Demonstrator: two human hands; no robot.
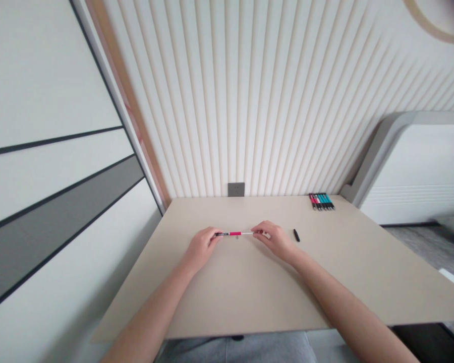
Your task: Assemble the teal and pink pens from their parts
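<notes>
My left hand (201, 246) is closed, pinching the black end of a pen barrel (234, 233) with a red-pink section. The barrel lies level above the table. A thin whitish pen refill (246, 233) runs from the red-pink end to my right hand (275, 239), whose fingers are closed on its far end. How deep the refill sits in the barrel I cannot tell. Just below the barrel is a tiny grey piece (237, 237), too small to name. Right of my right hand, a short black pen part (296, 235) lies on the table.
A row of several pens (321, 201), red-pink and teal with black parts, lies at the back right of the beige table (245, 297). Behind it stands a ribbed wall with a dark socket (236, 189). White panels rise on the left; a grey-white bed-like frame (412, 166) stands right.
</notes>
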